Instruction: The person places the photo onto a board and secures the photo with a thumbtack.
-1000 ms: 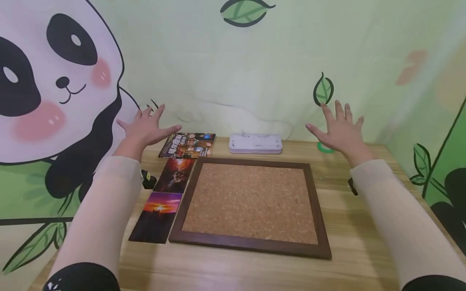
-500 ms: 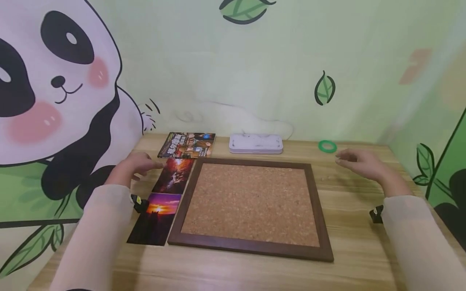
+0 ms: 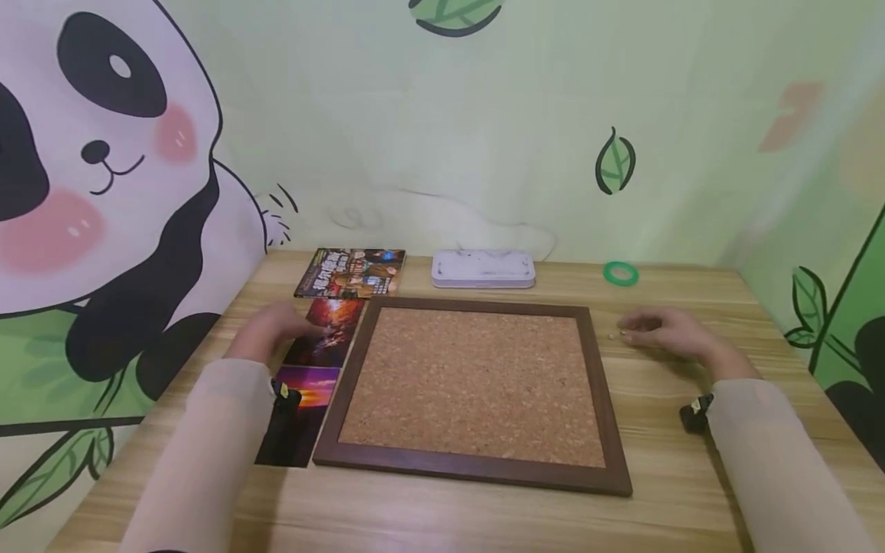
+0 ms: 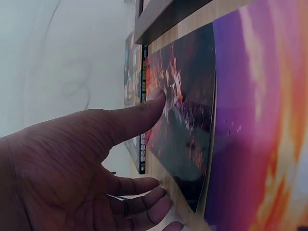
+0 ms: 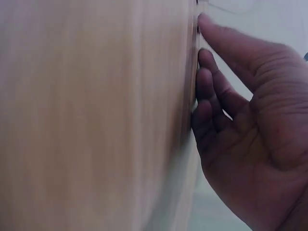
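My left hand (image 3: 273, 330) is over the upper of two photo prints, a dark red one (image 3: 339, 338). In the left wrist view its thumb lies across that print (image 4: 187, 120), while the other fingers, apart from the thumb, hang by the print's edge. Below it lies a second print with a purple sunset (image 3: 314, 384), partly covered by my wrist and its camera. On the right, my right hand (image 3: 667, 332) is low at the tabletop, beside tiny gold-coloured pieces (image 3: 611, 336). Its fingers are bent with a gap to the thumb, and the fingertips are right at the wood (image 5: 120, 120).
A cork board (image 3: 470, 384) in a dark brown wooden frame lies between the hands. Along the back stand a colourful booklet (image 3: 353, 273), a whitish flat tin (image 3: 482, 269) and a green ring of tape (image 3: 621, 273). A painted wall (image 3: 442, 153) rises behind the table.
Both hands came down from raised, spread positions above the table. The left moved right onto the dark red print; the right lowered further to the small gold-coloured pieces.
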Demonstrator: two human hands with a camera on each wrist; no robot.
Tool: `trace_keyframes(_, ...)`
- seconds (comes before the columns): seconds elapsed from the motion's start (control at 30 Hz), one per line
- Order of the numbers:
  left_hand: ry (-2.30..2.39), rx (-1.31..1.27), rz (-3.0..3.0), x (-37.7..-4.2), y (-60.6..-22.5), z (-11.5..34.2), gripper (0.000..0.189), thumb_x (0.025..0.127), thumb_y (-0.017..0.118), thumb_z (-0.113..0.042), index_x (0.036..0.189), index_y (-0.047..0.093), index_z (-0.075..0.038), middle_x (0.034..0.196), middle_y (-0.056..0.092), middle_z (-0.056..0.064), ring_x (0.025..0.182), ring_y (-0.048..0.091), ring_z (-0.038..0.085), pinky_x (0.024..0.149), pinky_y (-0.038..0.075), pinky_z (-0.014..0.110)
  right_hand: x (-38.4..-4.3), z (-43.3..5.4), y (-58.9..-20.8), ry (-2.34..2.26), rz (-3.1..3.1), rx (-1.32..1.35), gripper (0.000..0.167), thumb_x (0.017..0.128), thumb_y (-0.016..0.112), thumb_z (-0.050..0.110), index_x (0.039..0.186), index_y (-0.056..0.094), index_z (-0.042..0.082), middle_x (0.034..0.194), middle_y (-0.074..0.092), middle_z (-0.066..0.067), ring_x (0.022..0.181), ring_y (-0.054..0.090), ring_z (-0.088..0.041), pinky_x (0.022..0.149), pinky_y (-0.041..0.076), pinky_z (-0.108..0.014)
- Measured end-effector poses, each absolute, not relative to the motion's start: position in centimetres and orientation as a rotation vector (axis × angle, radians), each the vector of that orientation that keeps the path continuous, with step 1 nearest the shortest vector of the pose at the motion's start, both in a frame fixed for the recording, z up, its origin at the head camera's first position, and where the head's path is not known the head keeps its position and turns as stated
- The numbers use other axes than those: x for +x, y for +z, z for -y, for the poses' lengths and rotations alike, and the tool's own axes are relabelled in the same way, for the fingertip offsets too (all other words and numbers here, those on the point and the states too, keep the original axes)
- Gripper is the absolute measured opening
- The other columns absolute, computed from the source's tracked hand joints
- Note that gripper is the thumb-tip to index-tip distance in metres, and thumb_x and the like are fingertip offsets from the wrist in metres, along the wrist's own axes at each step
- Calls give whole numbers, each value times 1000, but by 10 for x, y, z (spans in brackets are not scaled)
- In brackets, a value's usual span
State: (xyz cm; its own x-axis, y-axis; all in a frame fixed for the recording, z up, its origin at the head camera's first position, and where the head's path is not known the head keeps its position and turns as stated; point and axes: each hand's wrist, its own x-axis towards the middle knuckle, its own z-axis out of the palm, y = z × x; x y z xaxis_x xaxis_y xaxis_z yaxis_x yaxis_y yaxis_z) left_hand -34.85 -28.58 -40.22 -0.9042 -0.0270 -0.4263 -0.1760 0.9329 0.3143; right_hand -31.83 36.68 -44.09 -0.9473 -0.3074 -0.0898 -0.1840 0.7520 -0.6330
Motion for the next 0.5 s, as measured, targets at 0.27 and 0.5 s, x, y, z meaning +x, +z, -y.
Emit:
trace_keyframes(0.27,486,-149,-2712,-355,-405,274,80,87,71,-53,124,58,16,117,61,28,103,57,38,101,45,54,-322,-366,-444,-997,-2814,-397,33,96,70,31,117,68,5,114,67,-13,107,58,-29,91,43,-43)
trace_keyframes(0.5,584,-123,-2726,-358,-418,282,58,87,77,-38,110,63,14,98,65,21,88,59,31,90,50,49,-324,-364,-449,-994,-2822,-397,29,96,70,32,112,70,7,112,67,-12,107,56,-29,92,41,-44)
